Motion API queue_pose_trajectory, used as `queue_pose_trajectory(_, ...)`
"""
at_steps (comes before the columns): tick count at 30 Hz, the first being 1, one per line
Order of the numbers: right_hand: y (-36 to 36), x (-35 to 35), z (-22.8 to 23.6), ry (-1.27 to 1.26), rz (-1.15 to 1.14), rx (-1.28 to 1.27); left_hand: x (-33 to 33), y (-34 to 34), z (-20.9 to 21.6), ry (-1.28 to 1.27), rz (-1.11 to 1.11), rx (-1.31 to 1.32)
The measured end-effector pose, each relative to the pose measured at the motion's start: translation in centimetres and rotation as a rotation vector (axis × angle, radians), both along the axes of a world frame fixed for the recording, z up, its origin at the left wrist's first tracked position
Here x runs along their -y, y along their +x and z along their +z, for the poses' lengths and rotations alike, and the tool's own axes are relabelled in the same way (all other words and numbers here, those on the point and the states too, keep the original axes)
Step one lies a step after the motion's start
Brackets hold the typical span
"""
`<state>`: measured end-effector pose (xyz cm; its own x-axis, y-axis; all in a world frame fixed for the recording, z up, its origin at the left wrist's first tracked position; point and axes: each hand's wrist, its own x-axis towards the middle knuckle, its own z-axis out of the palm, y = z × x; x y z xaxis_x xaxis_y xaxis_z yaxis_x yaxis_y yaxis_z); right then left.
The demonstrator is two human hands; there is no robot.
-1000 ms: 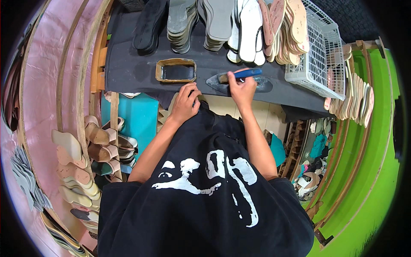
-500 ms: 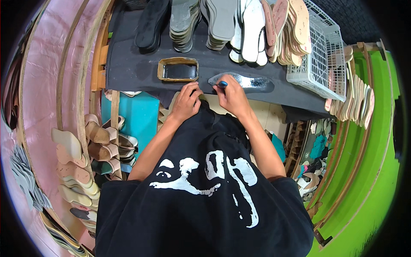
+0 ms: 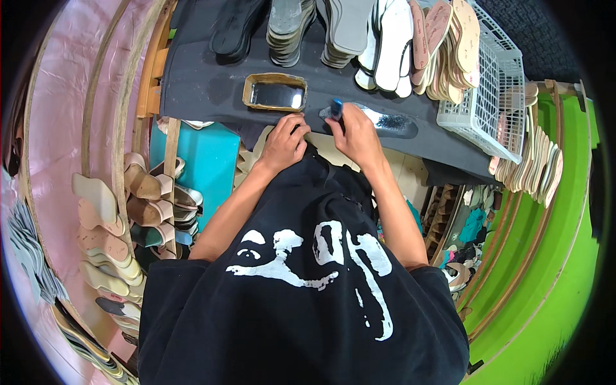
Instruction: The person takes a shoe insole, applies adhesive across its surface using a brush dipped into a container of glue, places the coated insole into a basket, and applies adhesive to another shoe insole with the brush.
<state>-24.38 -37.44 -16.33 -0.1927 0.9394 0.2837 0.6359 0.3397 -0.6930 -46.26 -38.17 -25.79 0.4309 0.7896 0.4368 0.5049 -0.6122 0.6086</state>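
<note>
A dark sole-shaped piece (image 3: 401,123) lies on the black-covered table, its surface wet and shiny along much of its length. My right hand (image 3: 358,138) is closed round a brush with a blue handle (image 3: 337,106), at the left end of this piece. The brush tip is mostly hidden by my fingers. At the table's near edge rests my left hand (image 3: 287,141), its fingers loosely bent and apart, with nothing visible in them. Just beyond it stands a brown-rimmed rectangular tub (image 3: 246,96) with dark, glossy liquid inside.
Stacks of black (image 3: 237,32), grey (image 3: 346,32), white (image 3: 393,48) and beige soles (image 3: 463,45) line the table's far side. A light grey plastic crate (image 3: 481,125) stands at the right. Racks on both sides hold shoes (image 3: 144,179) and more soles (image 3: 536,163).
The view has shifted slightly, so the table's contents sit further right. My right hand has turned and the brush handle now stands more upright, still at the piece's left end. My left hand stays at the edge.
</note>
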Motion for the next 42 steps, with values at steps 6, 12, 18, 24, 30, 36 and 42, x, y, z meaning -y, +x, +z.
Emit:
queue_pose_trajectory(6, -1.5, -1.4, -1.0, 0.107, -0.025, -0.033, 0.2, 0.0, 0.5, -0.029, 0.004, 0.009)
queue_pose_trajectory(12, -0.4, -1.0, -0.4, 0.024, -0.022, -0.023, 0.2, 0.3, 0.4, -0.018, 0.019, -0.007)
queue_pose_trajectory(18, -1.3, -1.6, -1.1, 0.037, 0.004, -0.048, 0.3, 0.4, 0.9, -0.011, 0.041, 0.005)
queue_pose_trajectory(24, -1.5, -1.6, -1.1, 0.095, 0.03, 0.001, 0.2, 0.4, 0.4, -0.002, 0.046, 0.022)
queue_pose_trajectory(30, -1.4, -1.1, -1.1, 0.062, -0.022, -0.029, 0.0, 0.3, 0.4, 0.007, 0.032, 0.039)
queue_pose_trajectory(36, -1.3, -0.6, -1.7, -0.039, -0.161, -0.085, 0.2, 0.4, 0.8, -0.001, 0.036, -0.042)
queue_pose_trajectory(42, 1.6, 3.1, -1.3, -0.089, -0.385, -0.123, 0.4, 0.2, 0.9, -0.048, 0.006, -0.068)
